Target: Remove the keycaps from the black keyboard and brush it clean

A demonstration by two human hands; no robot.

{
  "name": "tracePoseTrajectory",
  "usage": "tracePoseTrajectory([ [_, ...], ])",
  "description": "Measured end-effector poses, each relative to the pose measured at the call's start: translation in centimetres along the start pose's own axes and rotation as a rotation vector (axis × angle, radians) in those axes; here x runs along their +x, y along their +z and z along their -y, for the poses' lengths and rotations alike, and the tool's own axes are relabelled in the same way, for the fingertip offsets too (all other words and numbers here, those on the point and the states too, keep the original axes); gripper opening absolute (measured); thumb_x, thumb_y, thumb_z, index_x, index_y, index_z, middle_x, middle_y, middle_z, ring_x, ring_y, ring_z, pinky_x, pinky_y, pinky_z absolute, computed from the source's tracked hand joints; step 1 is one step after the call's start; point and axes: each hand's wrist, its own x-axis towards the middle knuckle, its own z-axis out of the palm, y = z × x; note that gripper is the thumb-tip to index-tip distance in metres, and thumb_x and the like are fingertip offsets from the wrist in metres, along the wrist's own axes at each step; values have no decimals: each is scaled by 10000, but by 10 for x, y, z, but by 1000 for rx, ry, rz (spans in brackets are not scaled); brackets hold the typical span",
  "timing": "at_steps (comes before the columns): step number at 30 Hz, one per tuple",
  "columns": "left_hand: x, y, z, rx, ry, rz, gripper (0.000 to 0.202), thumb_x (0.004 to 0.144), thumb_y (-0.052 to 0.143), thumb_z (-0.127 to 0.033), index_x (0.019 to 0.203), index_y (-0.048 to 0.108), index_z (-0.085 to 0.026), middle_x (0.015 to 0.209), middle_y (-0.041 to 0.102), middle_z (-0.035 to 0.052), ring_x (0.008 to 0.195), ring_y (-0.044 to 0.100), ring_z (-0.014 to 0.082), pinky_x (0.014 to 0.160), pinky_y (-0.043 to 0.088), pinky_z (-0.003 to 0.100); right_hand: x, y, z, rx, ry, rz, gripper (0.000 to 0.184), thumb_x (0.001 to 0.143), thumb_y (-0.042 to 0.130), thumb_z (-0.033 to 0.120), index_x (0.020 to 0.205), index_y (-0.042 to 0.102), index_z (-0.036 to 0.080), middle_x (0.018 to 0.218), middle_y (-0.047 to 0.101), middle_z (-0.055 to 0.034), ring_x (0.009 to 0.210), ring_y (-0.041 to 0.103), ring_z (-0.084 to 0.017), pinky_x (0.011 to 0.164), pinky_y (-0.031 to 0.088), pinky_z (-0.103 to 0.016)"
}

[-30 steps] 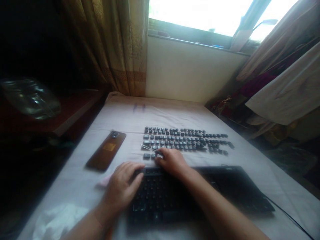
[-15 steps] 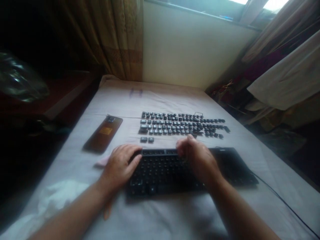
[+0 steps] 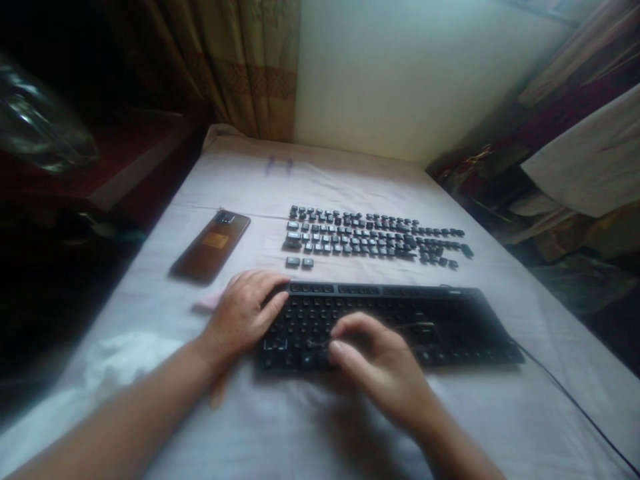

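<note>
Now right hand [image 3: 373, 363] back at keyboard [image 3: 450, 327] front — grip unclear; left hand [image 3: 243, 313] unmoved, released.

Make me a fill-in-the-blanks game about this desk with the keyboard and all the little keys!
1. The loose keys lie in rows just behind the ____.
2. The phone lies to the ____ of the loose keys.
3. The left hand rests on the keyboard's ____ end.
4. The right hand is at the keyboard's ____ edge.

Missing words: keyboard, left, left, near
</note>
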Motion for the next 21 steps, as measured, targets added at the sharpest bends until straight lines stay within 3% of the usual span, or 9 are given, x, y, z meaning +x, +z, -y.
tracePoseTrajectory([
  [13, 0, 0, -3, 3, -12, 16, 256, 996, 499, -356, 1148, 651, -216, 1131, 740, 60, 1074, 665, 235, 993, 494, 437, -3, 7, -5, -339, -163, 0, 156, 852, 560, 262, 793, 693, 208, 659, 755, -20, 520, 680, -158, 498, 487, -228],
  [21, 0, 0, -3, 2, 0, 23, 260, 996, 477, -296, 1155, 657, -198, 1142, 739, 65, 1081, 662, 233, 988, 493, 425, -6, 6, -4, -589, -265, 94, 61, 854, 666, 202, 915, 667, 206, 665, 755, -8, 571, 721, -174, 549, 493, -227],
])
